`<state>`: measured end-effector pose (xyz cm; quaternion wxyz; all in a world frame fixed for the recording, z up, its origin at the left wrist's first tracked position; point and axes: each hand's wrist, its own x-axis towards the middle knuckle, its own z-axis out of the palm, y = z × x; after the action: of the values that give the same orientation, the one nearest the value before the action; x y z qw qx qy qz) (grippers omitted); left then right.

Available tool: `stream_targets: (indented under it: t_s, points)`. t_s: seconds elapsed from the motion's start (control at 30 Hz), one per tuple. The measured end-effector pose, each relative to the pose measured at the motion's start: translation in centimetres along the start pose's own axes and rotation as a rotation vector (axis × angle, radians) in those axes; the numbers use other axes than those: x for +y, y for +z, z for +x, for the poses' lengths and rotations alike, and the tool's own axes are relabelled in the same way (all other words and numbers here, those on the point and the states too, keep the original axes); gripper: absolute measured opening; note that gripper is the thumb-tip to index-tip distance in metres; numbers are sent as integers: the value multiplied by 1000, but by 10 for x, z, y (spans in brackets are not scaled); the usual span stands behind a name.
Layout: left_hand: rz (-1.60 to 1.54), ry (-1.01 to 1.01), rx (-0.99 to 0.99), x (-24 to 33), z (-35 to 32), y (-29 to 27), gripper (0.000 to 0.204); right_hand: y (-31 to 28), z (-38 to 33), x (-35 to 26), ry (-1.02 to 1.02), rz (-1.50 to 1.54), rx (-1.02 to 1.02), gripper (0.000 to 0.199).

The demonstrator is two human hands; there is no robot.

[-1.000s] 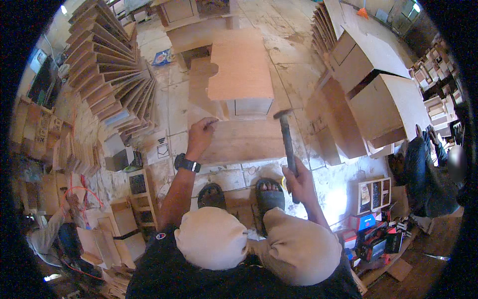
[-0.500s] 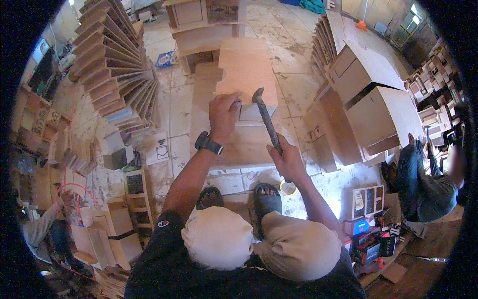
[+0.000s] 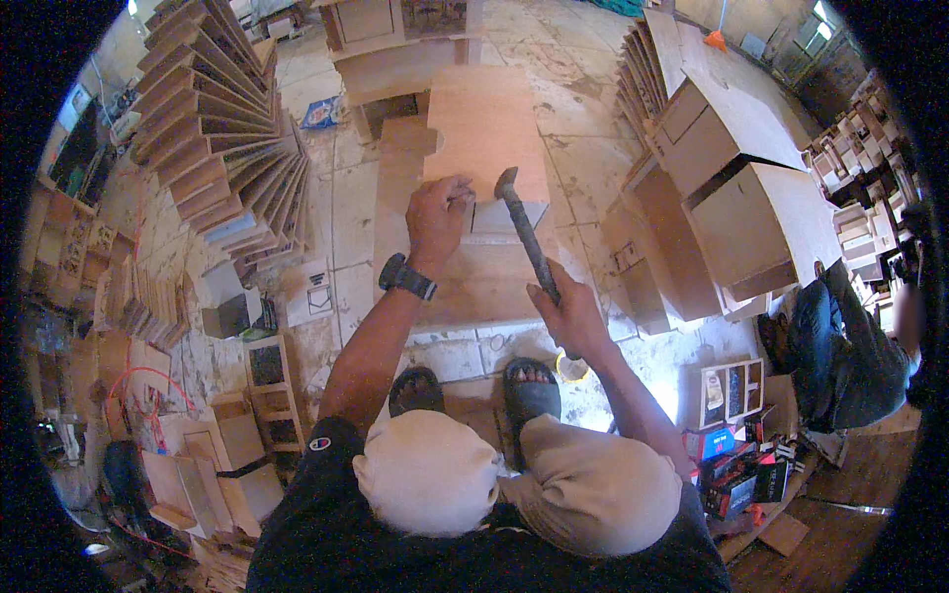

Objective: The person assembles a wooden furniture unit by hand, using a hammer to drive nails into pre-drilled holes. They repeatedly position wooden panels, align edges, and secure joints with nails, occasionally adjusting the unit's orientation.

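My right hand (image 3: 571, 314) grips the handle of a dark hammer (image 3: 527, 240), its head raised over the near edge of a plywood box (image 3: 489, 138). My left hand (image 3: 438, 217), with a black watch on the wrist, rests on the box's near edge with fingers pinched together close to the hammer head; whatever is between them is too small to tell. A flat plywood sheet (image 3: 474, 282) lies under the box on the floor. My feet in dark sandals (image 3: 529, 385) sit just behind the sheet.
A fanned stack of wooden panels (image 3: 213, 148) stands at the left. Several finished plywood boxes (image 3: 741, 208) pile up at the right. Another person (image 3: 840, 346) sits at the far right. Small boxes and packets (image 3: 736, 445) litter the floor at lower right.
My left hand has moved forward from the flat sheet onto the box's edge. The hammer has swung up from beside my right knee, its head now over the box.
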<state>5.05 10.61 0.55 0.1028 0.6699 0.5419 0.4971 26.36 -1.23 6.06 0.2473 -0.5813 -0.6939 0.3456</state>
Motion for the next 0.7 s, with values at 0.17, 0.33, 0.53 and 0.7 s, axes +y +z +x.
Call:
stream_targets:
  t_s: [0.17,0.33,0.53,0.7]
  points:
    - [22,13,31,-4,-1,3,24,-12,2,-19,-19,-75,-41,49]
    - [-41,-54,7,-5,-4,5,22,-7,3,-28,-218,-117,61,52]
    - [13,-16,5,-5,-4,5,25,-5,5,-15,-63,-133,39,50]
    - [135,95,224,4,-35,1,31,-1,1,-1,-30,-45,67,48]
